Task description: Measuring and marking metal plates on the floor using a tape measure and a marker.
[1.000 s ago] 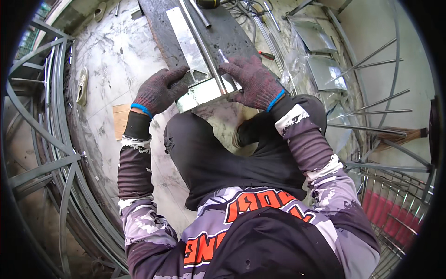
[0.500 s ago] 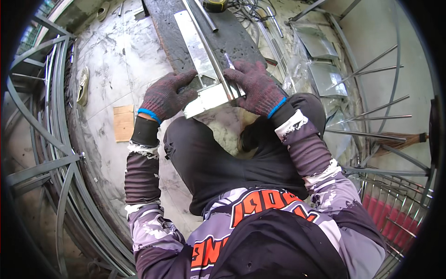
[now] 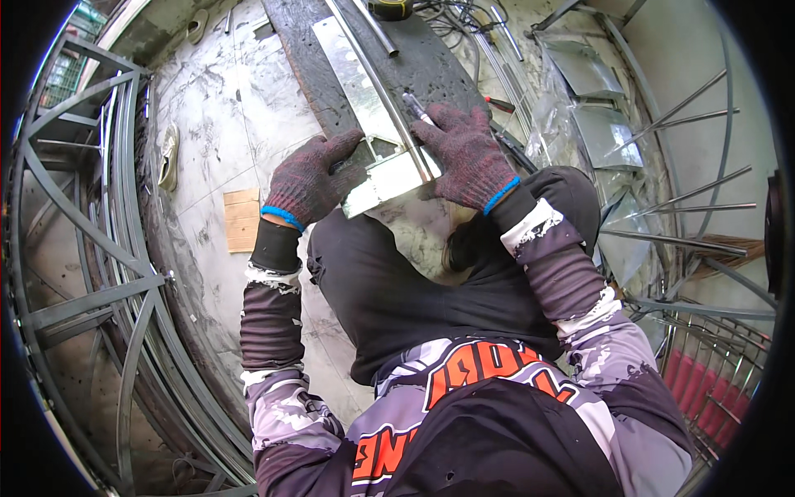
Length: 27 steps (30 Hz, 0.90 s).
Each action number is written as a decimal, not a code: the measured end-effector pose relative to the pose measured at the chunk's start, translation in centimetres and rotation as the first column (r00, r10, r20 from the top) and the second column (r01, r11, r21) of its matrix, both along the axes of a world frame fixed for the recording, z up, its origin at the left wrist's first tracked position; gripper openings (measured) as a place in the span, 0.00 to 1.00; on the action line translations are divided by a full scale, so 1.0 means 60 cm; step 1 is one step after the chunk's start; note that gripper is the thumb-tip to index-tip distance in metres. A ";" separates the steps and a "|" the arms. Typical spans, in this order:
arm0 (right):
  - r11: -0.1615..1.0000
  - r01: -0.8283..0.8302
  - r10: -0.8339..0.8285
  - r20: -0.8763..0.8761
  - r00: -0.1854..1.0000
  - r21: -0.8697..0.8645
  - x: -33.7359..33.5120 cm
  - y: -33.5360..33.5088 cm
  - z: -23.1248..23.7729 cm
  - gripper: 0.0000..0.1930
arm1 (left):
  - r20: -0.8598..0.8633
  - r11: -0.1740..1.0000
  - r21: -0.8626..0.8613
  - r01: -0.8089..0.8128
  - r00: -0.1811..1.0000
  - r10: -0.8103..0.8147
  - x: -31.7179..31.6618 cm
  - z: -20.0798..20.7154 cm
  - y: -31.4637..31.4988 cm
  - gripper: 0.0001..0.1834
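Observation:
My left hand [image 3: 319, 178], in a dark knitted glove with a blue cuff, grips the left edge of a shiny metal plate [image 3: 389, 182], thumb and fingers closed about it. A long metal strip [image 3: 339, 62] runs away from this plate over a dark board [image 3: 294, 50]. Along the strip lies a thin metal tube [image 3: 373, 79], its near end resting over the plate. My right hand [image 3: 472, 157], gloved the same way, is closed beside the tube's near end. A slim pale pen [image 3: 414, 105] sticks out from its fingers; the fingertips' undersides are hidden.
A tape measure [image 3: 389, 8] and a short tube [image 3: 377, 29] lie on the board. Steel frames and bars [image 3: 124, 273] line the left. Wrapped metal sheets [image 3: 609, 137] and projecting rods [image 3: 687, 240] stand right. A cardboard piece [image 3: 242, 220] and a shoe [image 3: 168, 157] are on the floor.
The whole scene has shifted slightly right in view. Both hands keep nearly the same hold, with the plate and tube still between them.

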State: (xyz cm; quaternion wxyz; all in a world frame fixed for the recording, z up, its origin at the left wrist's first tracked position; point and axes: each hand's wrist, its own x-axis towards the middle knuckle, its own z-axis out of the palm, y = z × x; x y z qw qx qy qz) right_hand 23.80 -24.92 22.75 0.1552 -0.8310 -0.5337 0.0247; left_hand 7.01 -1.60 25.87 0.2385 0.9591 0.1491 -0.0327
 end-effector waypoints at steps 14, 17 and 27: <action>0.998 0.048 -0.051 -0.072 0.996 -0.034 -0.014 0.011 0.009 0.46 | -0.071 1.000 -0.029 0.011 0.997 -0.013 0.005 0.002 0.004 0.33; 0.997 0.066 -0.066 -0.005 0.998 -0.034 -0.020 0.013 0.004 0.45 | -0.072 0.997 -0.072 -0.001 0.997 -0.004 0.003 0.003 0.004 0.33; 0.983 0.097 -0.084 0.090 0.992 -0.158 -0.028 0.020 0.016 0.61 | -0.031 0.999 -0.045 0.001 1.000 -0.003 0.002 0.009 -0.003 0.33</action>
